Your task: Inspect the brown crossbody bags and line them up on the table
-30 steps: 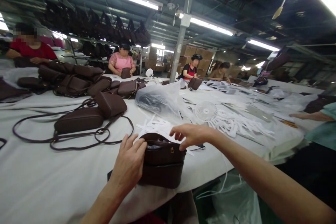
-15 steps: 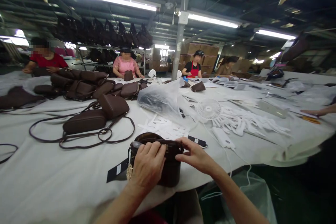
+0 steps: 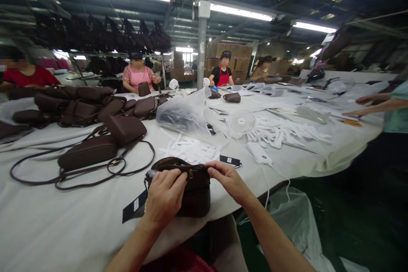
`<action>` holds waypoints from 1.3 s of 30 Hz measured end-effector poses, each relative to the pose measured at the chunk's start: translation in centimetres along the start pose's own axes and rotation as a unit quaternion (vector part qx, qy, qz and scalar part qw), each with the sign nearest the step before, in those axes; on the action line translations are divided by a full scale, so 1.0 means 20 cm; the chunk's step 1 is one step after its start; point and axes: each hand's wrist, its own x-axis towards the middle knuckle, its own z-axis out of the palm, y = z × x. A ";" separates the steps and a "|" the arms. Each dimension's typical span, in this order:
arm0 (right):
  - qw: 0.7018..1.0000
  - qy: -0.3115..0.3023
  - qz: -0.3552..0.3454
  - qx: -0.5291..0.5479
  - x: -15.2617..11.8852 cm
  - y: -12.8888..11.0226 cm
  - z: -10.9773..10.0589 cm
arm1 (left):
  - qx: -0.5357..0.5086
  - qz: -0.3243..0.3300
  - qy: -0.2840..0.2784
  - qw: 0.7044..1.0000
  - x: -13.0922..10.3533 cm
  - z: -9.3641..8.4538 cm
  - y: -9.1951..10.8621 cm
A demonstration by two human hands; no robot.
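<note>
A dark brown handbag (image 3: 196,197) stands upright at the table's front edge, its top partly open. My left hand (image 3: 165,197) is closed over the bag's left front rim, fingers curled across the top. With thumb and fingers pinched, my right hand (image 3: 226,178) grips the top right corner of the same bag. A small metal zipper pull (image 3: 191,174) shows on the front near my left fingertips. From the bag's left side a black hang tag (image 3: 134,207) lies out on the cloth. Another black tag (image 3: 230,161) rests just behind the bag. The bag's inside is hidden.
Two brown bags (image 3: 89,151) with long straps lie to the left, before a heap of brown bags (image 3: 79,104). White strips (image 3: 283,129), a small white fan (image 3: 241,122) and a clear plastic bag (image 3: 185,114) lie beyond. Co-workers stand around the table; one person's arms (image 3: 379,104) reach in from the right.
The view has turned to the right. My right fingers have closed into a pinch on the bag's corner. My left hand stays on its rim. More of the co-worker at right shows.
</note>
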 end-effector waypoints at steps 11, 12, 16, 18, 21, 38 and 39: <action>1.000 -0.009 -0.011 -0.023 0.03 -0.02 0.02 | -0.113 -0.106 -0.109 0.982 0.15 -0.07 -0.14; 1.000 -0.018 -0.007 -0.015 0.03 -0.02 0.02 | -0.081 -0.138 -0.103 0.982 0.16 -0.06 -0.14; 1.000 -0.029 -0.002 -0.007 0.04 -0.01 0.03 | 0.008 -0.217 -0.080 0.973 0.18 0.00 -0.12; 1.000 -0.025 -0.006 -0.016 0.05 -0.01 0.04 | -0.004 -0.204 -0.066 0.977 0.18 0.00 -0.11; 0.999 -0.036 -0.008 -0.025 0.04 -0.01 0.04 | -0.062 -0.108 -0.083 0.989 0.14 -0.03 -0.09; 0.979 -0.004 -0.102 -0.174 -0.01 0.04 0.18 | 0.046 -0.090 -0.042 0.994 0.08 0.05 0.10; 0.979 -0.001 -0.102 -0.175 -0.01 0.03 0.19 | 0.048 -0.095 -0.049 0.993 0.09 0.05 0.10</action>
